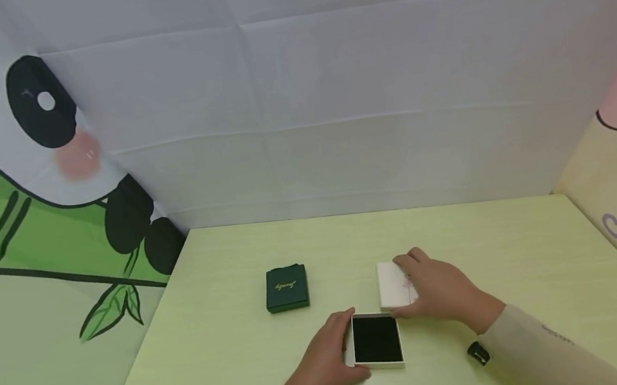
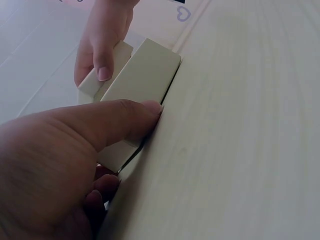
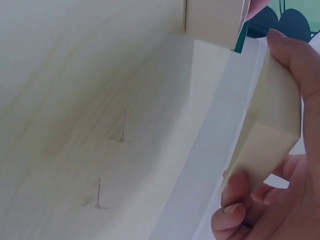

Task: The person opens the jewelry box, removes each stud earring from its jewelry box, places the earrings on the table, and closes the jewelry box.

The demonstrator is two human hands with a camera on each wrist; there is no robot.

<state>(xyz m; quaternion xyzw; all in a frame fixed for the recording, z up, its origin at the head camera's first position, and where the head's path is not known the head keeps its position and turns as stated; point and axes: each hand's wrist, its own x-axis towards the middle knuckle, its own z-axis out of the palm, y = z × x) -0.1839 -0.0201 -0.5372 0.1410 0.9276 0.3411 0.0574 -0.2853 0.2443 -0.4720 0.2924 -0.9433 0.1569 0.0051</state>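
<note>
My left hand (image 1: 327,358) grips a small white box base (image 1: 381,366) by its left side, thumb at the near edge and fingers at the far edge. A black insert (image 1: 376,338) fills the base, which stands on the table. Just behind it, my right hand (image 1: 442,291) holds the white box lid (image 1: 391,285), printed with a thin flower drawing. In the right wrist view the lid (image 3: 276,112) sits between thumb and fingers, with a gap between it and the base (image 3: 215,22). The left wrist view shows my thumb pressed on the base's side wall (image 2: 142,75).
A dark green box (image 1: 286,288) with gold lettering lies further back on the left of the pale wooden table (image 1: 218,355). White cloth (image 1: 334,119) hangs behind the table. Printed panels flank both sides. A small black object (image 1: 478,353) shows beside my right cuff.
</note>
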